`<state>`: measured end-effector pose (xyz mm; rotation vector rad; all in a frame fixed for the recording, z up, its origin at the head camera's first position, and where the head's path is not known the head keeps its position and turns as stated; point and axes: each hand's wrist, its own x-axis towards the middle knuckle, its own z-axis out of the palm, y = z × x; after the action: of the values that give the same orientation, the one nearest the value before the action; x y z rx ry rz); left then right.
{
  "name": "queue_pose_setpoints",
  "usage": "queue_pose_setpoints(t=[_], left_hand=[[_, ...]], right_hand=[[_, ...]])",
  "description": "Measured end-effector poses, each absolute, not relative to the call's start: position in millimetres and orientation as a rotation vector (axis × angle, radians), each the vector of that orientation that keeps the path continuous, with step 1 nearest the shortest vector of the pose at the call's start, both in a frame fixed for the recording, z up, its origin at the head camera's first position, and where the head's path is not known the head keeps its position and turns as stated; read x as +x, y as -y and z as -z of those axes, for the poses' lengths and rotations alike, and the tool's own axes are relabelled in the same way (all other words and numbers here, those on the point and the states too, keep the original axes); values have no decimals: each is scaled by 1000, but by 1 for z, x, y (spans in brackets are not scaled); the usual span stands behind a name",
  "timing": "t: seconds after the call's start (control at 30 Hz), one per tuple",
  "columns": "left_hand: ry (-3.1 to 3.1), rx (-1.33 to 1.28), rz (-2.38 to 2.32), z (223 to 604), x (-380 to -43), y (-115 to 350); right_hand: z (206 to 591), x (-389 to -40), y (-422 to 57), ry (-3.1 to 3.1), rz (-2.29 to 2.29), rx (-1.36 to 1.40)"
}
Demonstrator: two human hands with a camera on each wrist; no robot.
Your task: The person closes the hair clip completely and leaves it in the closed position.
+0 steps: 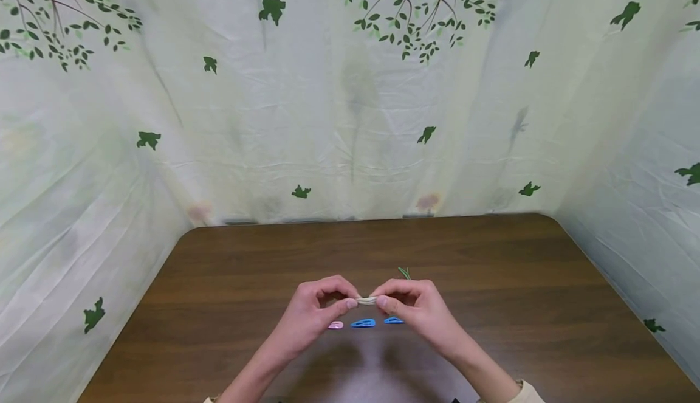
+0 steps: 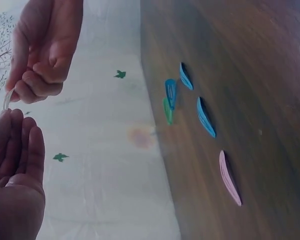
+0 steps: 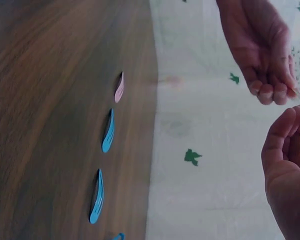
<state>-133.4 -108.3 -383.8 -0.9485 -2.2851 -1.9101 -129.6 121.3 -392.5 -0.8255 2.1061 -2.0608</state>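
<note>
Between my two hands spans a pale, cream-coloured snap hair clip (image 1: 367, 300), raised over the table. Its left end is pinched by the thumb and fingertips of my left hand (image 1: 312, 309). My right hand (image 1: 418, 310) pinches the other end the same way, and the fingertips cover both ends. Below them on the table, a pink hair clip (image 1: 336, 325) and a blue hair clip (image 1: 363, 323) lie side by side. Another blue clip (image 1: 392, 320) is partly hidden by my right hand.
Farther back lie a green clip (image 2: 169, 118) and a third blue clip (image 2: 171, 95), overlapping in the left wrist view. The brown wooden table (image 1: 229, 281) ends at a hanging white cloth (image 1: 350, 148) printed with leaves and branches, which also surrounds both sides.
</note>
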Motion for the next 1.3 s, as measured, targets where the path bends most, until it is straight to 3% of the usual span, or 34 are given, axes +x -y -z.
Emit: queue_pose_setpoints(t=[0.63,1.3], left_hand=[[2334,-779,1716,386,-131,107],[2372,-812,1601,400,-133,117]], right_hand=[[397,-131,-120,-1954,2131,-575],[401,-131,-114,-2431,1796,-766]])
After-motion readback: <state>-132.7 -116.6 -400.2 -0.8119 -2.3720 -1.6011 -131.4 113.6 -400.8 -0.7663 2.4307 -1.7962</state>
